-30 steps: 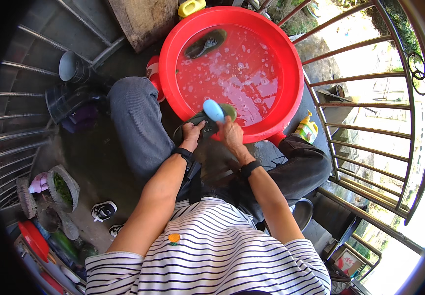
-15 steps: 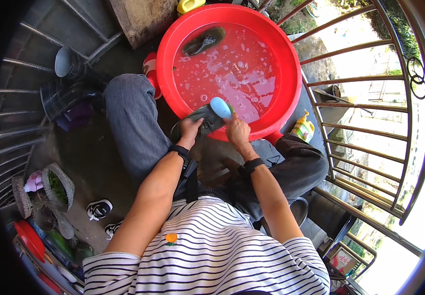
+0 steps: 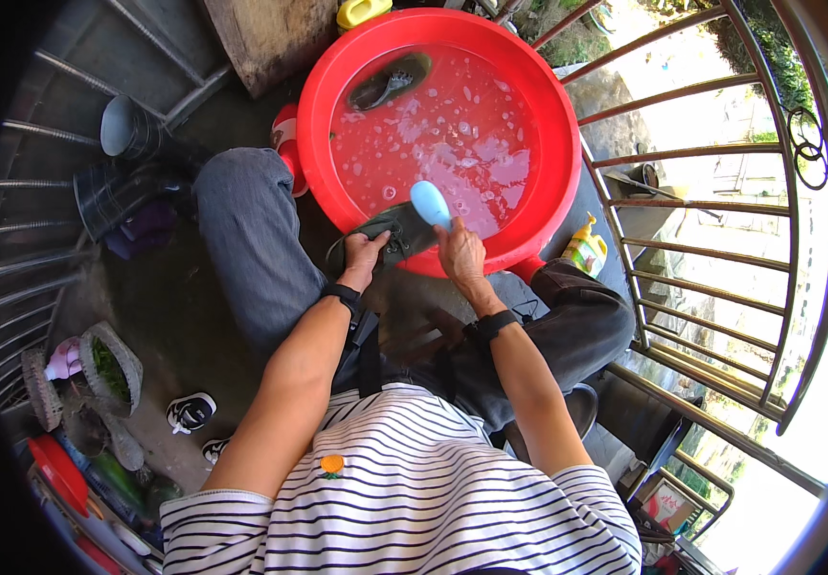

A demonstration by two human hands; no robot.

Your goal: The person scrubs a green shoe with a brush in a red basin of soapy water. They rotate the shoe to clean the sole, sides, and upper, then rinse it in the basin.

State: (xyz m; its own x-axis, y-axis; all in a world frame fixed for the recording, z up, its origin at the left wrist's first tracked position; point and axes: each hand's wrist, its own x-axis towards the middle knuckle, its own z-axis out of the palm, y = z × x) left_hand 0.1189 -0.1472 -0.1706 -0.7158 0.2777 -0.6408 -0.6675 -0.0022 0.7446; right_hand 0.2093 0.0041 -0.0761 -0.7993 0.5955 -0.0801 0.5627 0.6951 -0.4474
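Observation:
My left hand (image 3: pixel 364 254) grips a dark green lace-up shoe (image 3: pixel 396 238) by its heel end, over the near rim of a big red basin (image 3: pixel 323 172). In my right hand (image 3: pixel 462 254) is a light blue scrub brush (image 3: pixel 429 203), its back turned up and its head over the toe end of the shoe. The bristles are hidden beneath it. Reddish-looking water with patches of foam fills the basin's bottom. A second dark shoe (image 3: pixel 387 82) lies in that water near the far left side.
A yellow-green bottle (image 3: pixel 586 247) stands right of the basin by the metal railing (image 3: pixel 701 206). Black rubber boots (image 3: pixel 126 196) are at the left. A black-and-white sneaker (image 3: pixel 191 412) and a stone planter (image 3: pixel 112 369) sit lower left. A wooden board (image 3: pixel 265 38) leans behind.
The brush head has shifted slightly on the shoe and tilted a little. My left hand has moved slightly, its fingers now further over the shoe. The whole view has shifted a little.

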